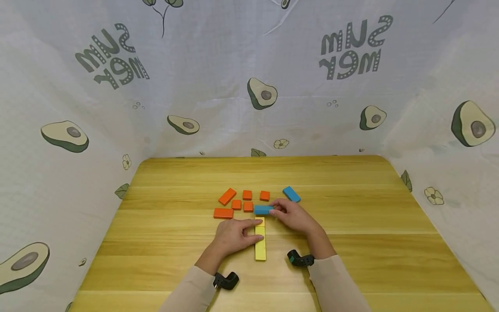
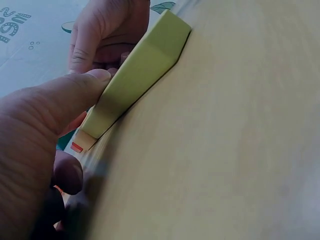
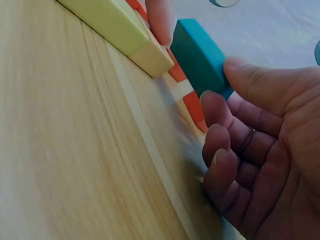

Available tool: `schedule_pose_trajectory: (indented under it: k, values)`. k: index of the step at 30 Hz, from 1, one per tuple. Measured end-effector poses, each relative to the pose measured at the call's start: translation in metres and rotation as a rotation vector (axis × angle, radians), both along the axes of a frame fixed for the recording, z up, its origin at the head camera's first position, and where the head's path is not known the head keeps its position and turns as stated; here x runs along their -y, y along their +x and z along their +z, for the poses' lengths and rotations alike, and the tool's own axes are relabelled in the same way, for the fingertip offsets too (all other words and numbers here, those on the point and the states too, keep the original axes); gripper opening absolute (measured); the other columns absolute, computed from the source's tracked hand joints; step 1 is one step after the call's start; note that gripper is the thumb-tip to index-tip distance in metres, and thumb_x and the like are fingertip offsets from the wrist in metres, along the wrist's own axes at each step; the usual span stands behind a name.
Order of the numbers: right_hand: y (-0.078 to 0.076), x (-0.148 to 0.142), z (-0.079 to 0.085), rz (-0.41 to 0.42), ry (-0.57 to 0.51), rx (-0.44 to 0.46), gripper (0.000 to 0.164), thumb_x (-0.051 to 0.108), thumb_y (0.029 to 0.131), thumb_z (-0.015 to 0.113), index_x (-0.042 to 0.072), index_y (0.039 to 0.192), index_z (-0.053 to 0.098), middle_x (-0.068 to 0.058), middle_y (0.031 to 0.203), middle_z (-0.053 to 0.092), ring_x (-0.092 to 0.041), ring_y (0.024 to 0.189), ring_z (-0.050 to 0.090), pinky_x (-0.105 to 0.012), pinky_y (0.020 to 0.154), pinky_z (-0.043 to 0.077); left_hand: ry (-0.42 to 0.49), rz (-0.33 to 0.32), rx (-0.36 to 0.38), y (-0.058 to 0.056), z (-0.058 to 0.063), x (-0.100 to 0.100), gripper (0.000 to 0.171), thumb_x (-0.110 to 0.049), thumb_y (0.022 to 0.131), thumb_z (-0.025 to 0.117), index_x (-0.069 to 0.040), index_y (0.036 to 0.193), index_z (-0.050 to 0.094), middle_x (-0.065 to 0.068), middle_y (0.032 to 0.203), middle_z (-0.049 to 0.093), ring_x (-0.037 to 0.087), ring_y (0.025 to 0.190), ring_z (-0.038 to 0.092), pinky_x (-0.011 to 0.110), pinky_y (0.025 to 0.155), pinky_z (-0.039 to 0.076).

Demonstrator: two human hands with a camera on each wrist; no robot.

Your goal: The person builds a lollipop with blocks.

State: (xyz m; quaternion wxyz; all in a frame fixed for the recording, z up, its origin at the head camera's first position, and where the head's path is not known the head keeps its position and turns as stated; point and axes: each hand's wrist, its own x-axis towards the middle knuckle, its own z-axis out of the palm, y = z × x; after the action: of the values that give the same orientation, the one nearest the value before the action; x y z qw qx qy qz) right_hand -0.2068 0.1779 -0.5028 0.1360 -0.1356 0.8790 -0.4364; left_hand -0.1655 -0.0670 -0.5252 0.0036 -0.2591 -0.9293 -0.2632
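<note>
Between thumb and fingers of my right hand (image 1: pixel 294 215) a blue rectangular block (image 1: pixel 262 210) is pinched by one end. In the right wrist view that block (image 3: pixel 197 57) is tilted and looks raised off the tabletop. Below it in the head view, a small pale yellow block (image 1: pixel 258 224) and a longer yellow block (image 1: pixel 260 252) form a straight line. My left hand (image 1: pixel 233 236) reaches over them from the left, index finger at the small block and thumb at the long one. The left wrist view has the thumb against the long block's (image 2: pixel 135 75) edge; the other fingers are partly hidden.
Several small orange blocks (image 1: pixel 247 195) lie beyond the hands, with two longer orange ones (image 1: pixel 223 213) to their left. A second blue block (image 1: pixel 291 194) lies at the back right. The wooden table (image 1: pixel 163 242) is bordered by a printed cloth (image 1: pixel 218 95).
</note>
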Motion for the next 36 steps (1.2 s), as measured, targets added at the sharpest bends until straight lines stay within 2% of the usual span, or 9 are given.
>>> schedule_pose_trajectory:
  k: [5,14,20,28,36]
  values:
    - [0.000,0.006,0.000,0.065,-0.011,0.004,0.027,0.031,0.105,0.059,0.011,0.121,0.068,-0.003,0.100,0.066,-0.016,0.085,0.055,-0.032,0.080,0.046,-0.019,0.000,0.002,0.000,0.001,0.000,0.047,-0.058,0.089,0.071,-0.040,0.132,0.069,-0.017,0.053,0.040,0.001,0.043,0.030,0.022,0.047,0.024]
    - [0.002,0.011,-0.001,0.074,0.005,-0.017,0.023,0.028,0.104,0.060,0.012,0.116,0.070,-0.001,0.095,0.065,-0.015,0.084,0.054,-0.030,0.079,0.046,-0.043,0.008,-0.002,0.000,0.000,0.000,0.049,-0.060,0.089,0.069,-0.042,0.135,0.067,-0.017,0.051,0.038,0.002,0.042,0.029,0.023,0.047,0.024]
    - [0.003,0.015,-0.001,0.049,0.028,-0.035,0.022,0.026,0.103,0.063,0.011,0.117,0.069,0.000,0.090,0.061,-0.015,0.080,0.053,-0.030,0.076,0.045,-0.041,0.003,-0.006,0.000,0.000,-0.001,0.049,-0.060,0.089,0.070,-0.041,0.134,0.067,-0.017,0.050,0.037,0.002,0.043,0.028,0.022,0.047,0.023]
    - [0.001,0.017,-0.009,-0.006,0.068,-0.080,0.028,0.024,0.099,0.069,0.011,0.123,0.067,0.002,0.087,0.062,-0.011,0.074,0.053,-0.026,0.071,0.045,-0.027,0.006,0.007,0.001,0.001,-0.001,0.048,-0.059,0.089,0.070,-0.041,0.134,0.068,-0.018,0.052,0.039,0.001,0.044,0.030,0.022,0.047,0.024]
    - [0.002,0.020,-0.008,-0.015,0.114,-0.082,0.031,0.018,0.095,0.073,0.011,0.125,0.068,0.003,0.083,0.060,-0.011,0.068,0.051,-0.025,0.066,0.043,-0.015,0.013,0.008,0.002,-0.001,-0.001,0.047,-0.059,0.089,0.070,-0.041,0.133,0.068,-0.018,0.052,0.040,0.001,0.044,0.031,0.023,0.047,0.024]
